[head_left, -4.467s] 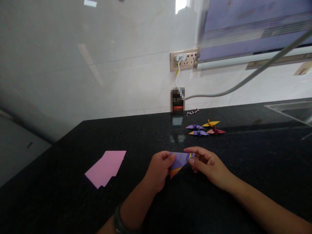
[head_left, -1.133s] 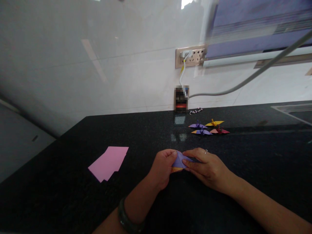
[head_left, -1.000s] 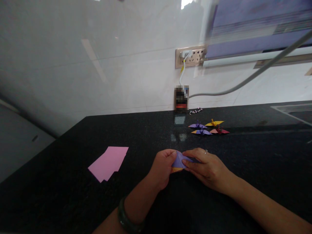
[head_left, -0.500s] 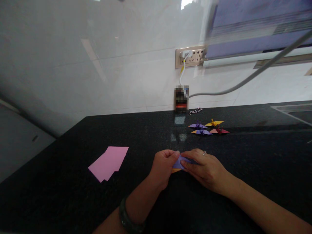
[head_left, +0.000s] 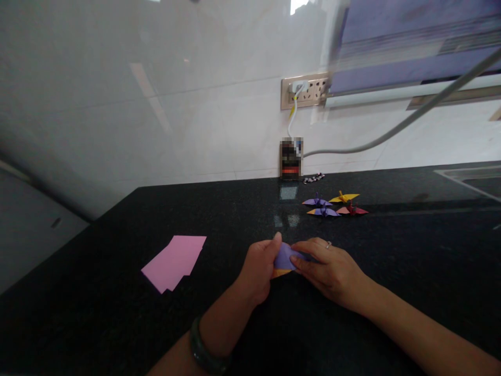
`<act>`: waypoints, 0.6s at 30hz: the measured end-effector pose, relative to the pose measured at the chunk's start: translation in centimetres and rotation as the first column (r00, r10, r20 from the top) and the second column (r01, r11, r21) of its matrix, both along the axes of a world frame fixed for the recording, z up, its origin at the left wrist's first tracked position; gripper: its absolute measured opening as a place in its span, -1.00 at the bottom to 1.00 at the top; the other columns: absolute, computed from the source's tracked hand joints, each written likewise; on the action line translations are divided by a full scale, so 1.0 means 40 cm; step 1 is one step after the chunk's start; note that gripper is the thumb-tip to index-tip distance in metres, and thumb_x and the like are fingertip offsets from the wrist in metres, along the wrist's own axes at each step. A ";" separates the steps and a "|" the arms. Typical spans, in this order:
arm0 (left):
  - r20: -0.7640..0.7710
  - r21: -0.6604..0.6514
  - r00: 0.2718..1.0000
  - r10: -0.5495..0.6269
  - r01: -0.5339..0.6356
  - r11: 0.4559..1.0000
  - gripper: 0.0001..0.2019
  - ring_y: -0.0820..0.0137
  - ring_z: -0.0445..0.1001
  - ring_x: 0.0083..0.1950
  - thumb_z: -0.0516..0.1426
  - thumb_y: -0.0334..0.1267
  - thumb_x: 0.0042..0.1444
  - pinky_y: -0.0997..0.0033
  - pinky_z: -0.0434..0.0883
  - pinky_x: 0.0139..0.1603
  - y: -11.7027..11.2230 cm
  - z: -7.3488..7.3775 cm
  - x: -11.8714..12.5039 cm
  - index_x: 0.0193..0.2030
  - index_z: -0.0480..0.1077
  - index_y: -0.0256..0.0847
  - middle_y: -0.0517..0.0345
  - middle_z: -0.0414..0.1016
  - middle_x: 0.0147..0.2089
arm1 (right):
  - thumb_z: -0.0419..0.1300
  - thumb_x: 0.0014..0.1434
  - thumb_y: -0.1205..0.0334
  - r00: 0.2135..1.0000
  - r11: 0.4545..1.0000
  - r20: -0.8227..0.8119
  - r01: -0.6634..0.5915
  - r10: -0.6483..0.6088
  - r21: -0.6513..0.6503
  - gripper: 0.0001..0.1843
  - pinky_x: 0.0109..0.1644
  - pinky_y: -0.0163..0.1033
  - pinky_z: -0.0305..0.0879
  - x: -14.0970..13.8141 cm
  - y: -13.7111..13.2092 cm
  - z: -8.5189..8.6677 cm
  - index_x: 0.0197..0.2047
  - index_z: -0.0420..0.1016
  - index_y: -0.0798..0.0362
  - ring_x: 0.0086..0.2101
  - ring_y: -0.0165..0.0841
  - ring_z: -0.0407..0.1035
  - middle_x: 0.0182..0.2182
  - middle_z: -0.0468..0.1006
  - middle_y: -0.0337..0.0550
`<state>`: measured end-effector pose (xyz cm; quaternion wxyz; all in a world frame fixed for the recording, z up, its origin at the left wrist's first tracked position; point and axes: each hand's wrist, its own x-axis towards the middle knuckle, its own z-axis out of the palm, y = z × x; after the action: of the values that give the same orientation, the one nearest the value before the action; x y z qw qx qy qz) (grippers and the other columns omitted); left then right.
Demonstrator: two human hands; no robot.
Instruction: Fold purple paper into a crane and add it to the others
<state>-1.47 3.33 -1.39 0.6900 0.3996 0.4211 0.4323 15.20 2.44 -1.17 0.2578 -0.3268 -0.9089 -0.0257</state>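
Between my two hands is a small folded piece of origami paper (head_left: 284, 257), purple on its upper face with an orange-yellow edge low on the left. My left hand (head_left: 259, 269) grips its left side, the thumb raised and pointing away from me. On the right side, my right hand (head_left: 332, 269) pinches the paper between thumb and fingers; a ring is on one finger. The fingers beneath the paper are partly hidden. Beyond my hands stand folded paper cranes: two purple ones (head_left: 324, 211), a yellow one (head_left: 344, 197) and a red one (head_left: 353, 210).
Pink paper sheets (head_left: 175, 262) lie on the black countertop (head_left: 117, 313) to the left. At the wall are a blurred-out box (head_left: 291, 159), a beaded string (head_left: 314, 178) and a grey cable (head_left: 360, 149). A sink edge (head_left: 462, 180) shows at the far right.
My left thumb has lifted off the paper and points up, and the left hand has shifted slightly left, exposing more purple. My right hand has barely moved.
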 end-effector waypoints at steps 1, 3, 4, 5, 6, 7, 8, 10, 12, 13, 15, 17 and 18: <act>-0.010 0.008 1.000 0.006 -0.006 1.000 -0.71 0.44 0.32 -0.48 0.10 -0.07 -0.06 0.41 0.26 -0.41 0.001 -0.002 0.000 -0.47 0.37 -0.32 0.12 0.36 -0.52 | 0.01 0.15 0.33 1.000 1.000 -0.006 0.001 -0.001 -0.013 -0.76 -0.29 -0.21 0.30 0.001 0.000 0.000 -0.14 0.42 0.04 -0.24 -0.27 0.31 -0.17 0.41 -0.04; -0.043 0.022 0.998 0.038 -0.037 0.999 -0.77 0.43 0.33 -0.47 0.13 -0.15 -0.09 0.42 0.26 -0.41 0.002 -0.008 -0.001 -0.46 0.38 -0.33 0.10 0.38 -0.49 | 0.02 0.14 0.32 0.999 0.998 -0.034 -0.008 0.006 -0.063 -0.75 -0.25 -0.19 0.29 0.002 -0.001 0.002 -0.12 0.41 0.03 -0.21 -0.26 0.30 -0.15 0.40 -0.04; -0.073 0.033 0.996 0.058 -0.056 0.998 -0.79 0.44 0.33 -0.47 0.14 -0.18 -0.10 0.42 0.26 -0.41 0.003 -0.010 0.000 -0.45 0.38 -0.34 0.10 0.39 -0.49 | 0.04 0.13 0.30 0.998 0.994 -0.062 -0.024 0.018 -0.106 -0.75 -0.21 -0.18 0.27 0.003 0.000 0.005 -0.12 0.42 0.03 -0.19 -0.26 0.29 -0.14 0.39 -0.04; -0.103 0.047 0.992 0.076 -0.071 0.996 -0.80 0.44 0.33 -0.47 0.14 -0.20 -0.10 0.43 0.25 -0.41 0.003 -0.012 0.000 -0.45 0.39 -0.34 0.09 0.40 -0.48 | 0.06 0.12 0.28 0.994 0.985 -0.106 -0.051 0.033 -0.165 -0.76 -0.18 -0.17 0.26 0.003 0.001 0.009 -0.13 0.43 0.02 -0.18 -0.26 0.28 -0.14 0.39 -0.04; -0.133 0.063 0.987 0.088 -0.080 0.995 -0.81 0.44 0.33 -0.47 0.13 -0.21 -0.09 0.43 0.25 -0.42 0.003 -0.014 0.001 -0.45 0.39 -0.34 0.10 0.40 -0.49 | 0.07 0.11 0.25 0.984 0.967 -0.171 -0.083 0.043 -0.239 -0.77 -0.16 -0.18 0.24 0.005 0.003 0.012 -0.16 0.44 0.02 -0.18 -0.27 0.28 -0.16 0.39 -0.05; -0.163 0.077 0.982 0.095 -0.083 0.994 -0.81 0.45 0.32 -0.48 0.12 -0.21 -0.09 0.44 0.24 -0.42 0.002 -0.014 0.002 -0.45 0.40 -0.34 0.10 0.40 -0.49 | 0.08 0.10 0.22 0.967 0.940 -0.251 -0.112 0.029 -0.322 -0.79 -0.15 -0.19 0.23 0.006 0.006 0.016 -0.19 0.45 0.02 -0.19 -0.29 0.29 -0.19 0.40 -0.07; -0.193 0.089 0.976 0.099 -0.083 0.993 -0.81 0.46 0.32 -0.49 0.12 -0.21 -0.09 0.45 0.24 -0.43 0.001 -0.014 0.003 -0.45 0.40 -0.34 0.12 0.39 -0.51 | 0.08 0.10 0.20 0.942 0.901 -0.335 -0.127 -0.022 -0.414 -0.80 -0.17 -0.23 0.24 0.007 0.009 0.019 -0.24 0.46 0.04 -0.23 -0.32 0.30 -0.24 0.42 -0.09; -0.242 0.105 0.965 0.103 -0.079 0.991 -0.80 0.47 0.30 -0.51 0.11 -0.20 -0.09 0.46 0.23 -0.45 -0.001 -0.013 0.006 -0.45 0.41 -0.33 0.14 0.39 -0.53 | 0.05 0.12 0.16 0.874 0.774 -0.439 -0.127 -0.209 -0.620 -0.78 -0.31 -0.31 0.25 0.010 0.015 0.020 -0.35 0.45 0.09 -0.38 -0.39 0.32 -0.41 0.43 -0.15; -0.282 0.119 0.953 0.110 -0.079 0.990 -0.80 0.47 0.30 -0.51 0.11 -0.20 -0.08 0.48 0.22 -0.47 -0.005 -0.010 0.009 -0.44 0.41 -0.33 0.15 0.38 -0.54 | 0.05 0.10 0.11 0.826 0.586 -0.417 -0.134 -0.379 -0.799 -0.74 -0.48 -0.37 0.20 0.011 0.019 0.015 -0.42 0.41 0.11 -0.53 -0.46 0.25 -0.55 0.37 -0.23; -0.299 0.126 0.948 0.110 -0.075 0.989 -0.80 0.48 0.29 -0.51 0.11 -0.20 -0.08 0.49 0.21 -0.48 -0.007 -0.009 0.011 -0.44 0.42 -0.33 0.15 0.37 -0.54 | 0.07 0.08 0.09 0.819 0.494 -0.387 -0.148 -0.424 -0.856 -0.73 -0.54 -0.40 0.16 0.010 0.020 0.010 -0.45 0.40 0.12 -0.57 -0.49 0.21 -0.60 0.34 -0.26; -0.329 0.136 0.939 0.104 -0.061 0.989 -0.79 0.49 0.27 -0.53 0.10 -0.20 -0.07 0.50 0.20 -0.50 -0.010 -0.006 0.013 -0.44 0.42 -0.33 0.16 0.36 -0.55 | 0.11 0.03 0.08 0.813 0.373 -0.355 -0.185 -0.461 -0.909 -0.74 -0.59 -0.42 0.11 0.006 0.020 0.001 -0.49 0.38 0.12 -0.61 -0.52 0.15 -0.63 0.29 -0.30; -0.349 0.143 0.933 0.091 -0.043 0.989 -0.79 0.51 0.24 -0.54 0.09 -0.20 -0.07 0.51 0.19 -0.51 -0.013 -0.004 0.016 -0.46 0.42 -0.34 0.17 0.35 -0.56 | 0.14 -0.01 0.09 0.789 0.332 -0.358 -0.207 -0.500 -0.920 -0.76 -0.61 -0.44 0.10 0.001 0.019 -0.006 -0.52 0.36 0.11 -0.62 -0.53 0.13 -0.64 0.27 -0.33; -0.357 0.143 0.930 0.084 -0.035 0.989 -0.79 0.51 0.23 -0.55 0.09 -0.21 -0.07 0.51 0.19 -0.52 -0.014 -0.003 0.018 -0.47 0.41 -0.34 0.17 0.35 -0.56 | 0.15 -0.03 0.09 0.772 0.318 -0.361 -0.216 -0.523 -0.923 -0.76 -0.62 -0.44 0.10 -0.002 0.018 -0.008 -0.53 0.35 0.11 -0.63 -0.54 0.12 -0.65 0.26 -0.34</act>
<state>-0.77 2.78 -1.51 0.5588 0.5049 0.5228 0.3994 15.12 3.17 -1.48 0.2936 -0.4935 -0.5759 0.5819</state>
